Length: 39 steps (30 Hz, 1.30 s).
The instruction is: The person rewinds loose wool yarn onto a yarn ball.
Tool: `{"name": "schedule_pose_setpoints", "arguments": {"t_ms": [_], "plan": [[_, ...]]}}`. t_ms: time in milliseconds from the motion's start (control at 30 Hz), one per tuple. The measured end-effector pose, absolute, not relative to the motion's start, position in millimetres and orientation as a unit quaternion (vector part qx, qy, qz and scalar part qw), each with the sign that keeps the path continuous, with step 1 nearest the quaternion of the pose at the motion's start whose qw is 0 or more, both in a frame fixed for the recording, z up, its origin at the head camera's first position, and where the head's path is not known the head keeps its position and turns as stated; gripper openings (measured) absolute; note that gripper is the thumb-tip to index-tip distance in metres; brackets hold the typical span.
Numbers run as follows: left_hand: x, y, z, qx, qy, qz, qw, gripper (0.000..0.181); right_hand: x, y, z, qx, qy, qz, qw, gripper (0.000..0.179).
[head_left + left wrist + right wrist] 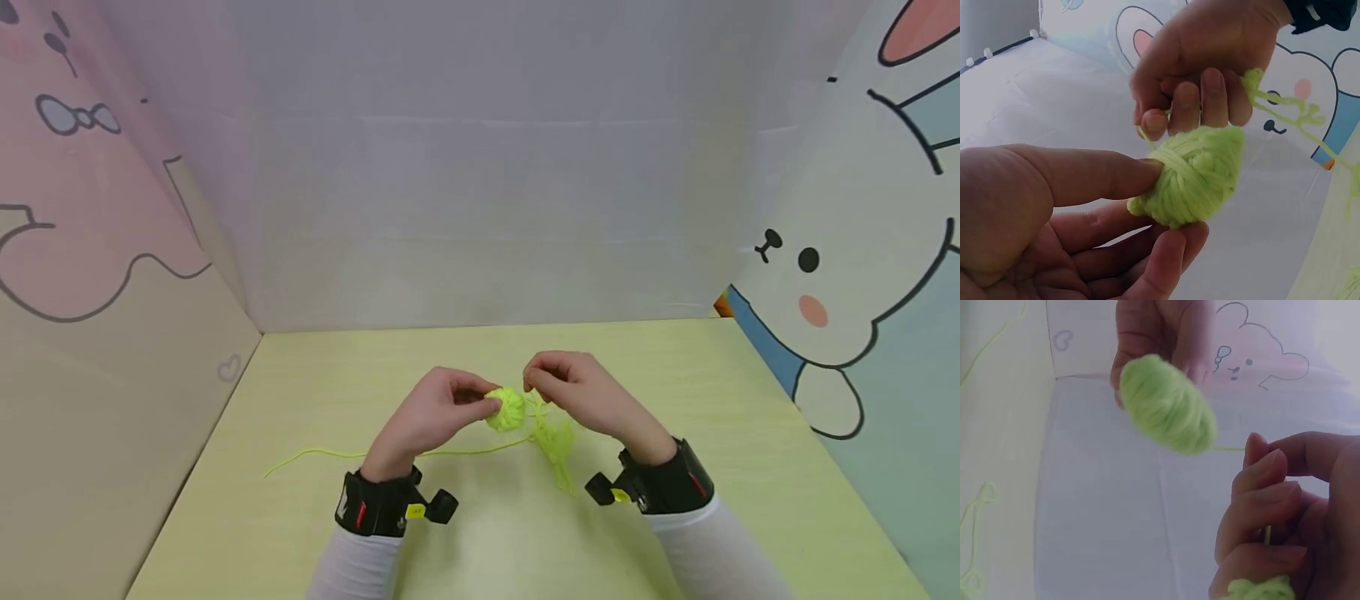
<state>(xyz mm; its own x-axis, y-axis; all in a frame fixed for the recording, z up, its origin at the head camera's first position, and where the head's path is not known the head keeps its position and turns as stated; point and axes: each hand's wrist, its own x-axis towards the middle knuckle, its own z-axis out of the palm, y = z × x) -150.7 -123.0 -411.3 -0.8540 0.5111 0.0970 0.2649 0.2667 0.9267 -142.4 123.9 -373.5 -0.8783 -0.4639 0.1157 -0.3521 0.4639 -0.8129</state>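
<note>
A small ball of neon yellow-green yarn point(1200, 178) is held by my left hand point(435, 412), the thumb on one side and fingertips beneath. My right hand point(577, 396), just to the right, has its fingers curled around a strand of the same yarn. In the right wrist view a short taut length of yarn point(1229, 449) runs from the ball to the right thumb and index finger. More yarn passes through the curled fingers and comes out as a loose clump point(1260, 589) below them. A tangled bunch of yarn point(555, 446) hangs under the right hand.
A loose yarn tail point(322, 452) stretches leftward across the pale yellow table point(300, 542). Behind the table stands a whitish curtain point(480, 208), with cartoon-printed panels at left and right. Black camera straps point(378, 502) wrap both wrists.
</note>
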Motion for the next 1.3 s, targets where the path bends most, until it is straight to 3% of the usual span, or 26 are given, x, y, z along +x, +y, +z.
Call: {"name": "schedule_pose_setpoints", "arguments": {"t_ms": [233,467,700,967,1300], "plan": [[-149,-117,-412,0.208,0.811,0.545,0.044,0.012,-117,111,-363,-0.251,0.871,-0.421,0.01,0.017],[-150,-112,-413,0.172,0.815,0.552,-0.025,0.015,-102,96,-378,-0.255,0.879,-0.401,-0.031,0.015],[-150,-109,-412,0.141,0.775,0.613,-0.066,0.017,-97,85,-407,-0.235,0.866,-0.441,-0.026,0.018],[-149,-108,-410,0.158,0.685,0.71,-0.037,0.02,-102,84,-429,-0.238,0.827,-0.505,0.067,0.022],[-150,-120,-406,0.213,0.663,0.715,0.063,0.019,-130,102,-447,-0.243,0.791,-0.538,0.163,0.026]]}}
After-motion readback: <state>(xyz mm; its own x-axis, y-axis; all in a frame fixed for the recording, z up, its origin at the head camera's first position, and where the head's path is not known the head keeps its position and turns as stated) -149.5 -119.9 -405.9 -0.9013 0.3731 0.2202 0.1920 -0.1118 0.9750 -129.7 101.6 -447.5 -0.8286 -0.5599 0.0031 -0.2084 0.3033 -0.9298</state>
